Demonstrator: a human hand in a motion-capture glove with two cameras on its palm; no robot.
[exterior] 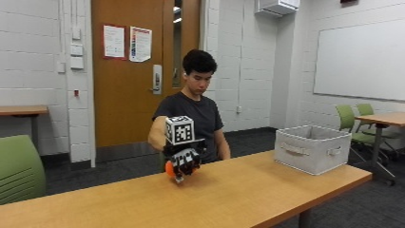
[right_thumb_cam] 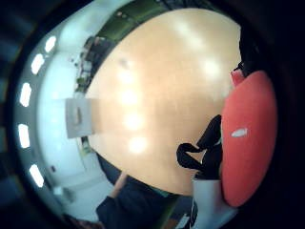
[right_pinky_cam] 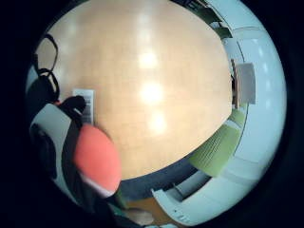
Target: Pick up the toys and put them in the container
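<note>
An orange toy [exterior: 169, 169] — smooth and rounded, ball-like — is gripped in the gloved right hand [exterior: 184, 162], held above the table near its middle; only its edge peeps out beside the fingers. In the palm views the toy [right_thumb_cam: 248, 138] bulks large, with a pale patch on one side. The container [exterior: 311, 148] — a light grey fabric bin with a strap handle, open-topped, upright — stands near the table's end, well apart from the toy.

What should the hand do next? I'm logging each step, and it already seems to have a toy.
Probably carry the toy across to the bin. The gloved hand grips the orange toy just above the table, while the bin stands apart at the far end, so lifting and moving it over the open top seems the natural move.
</note>
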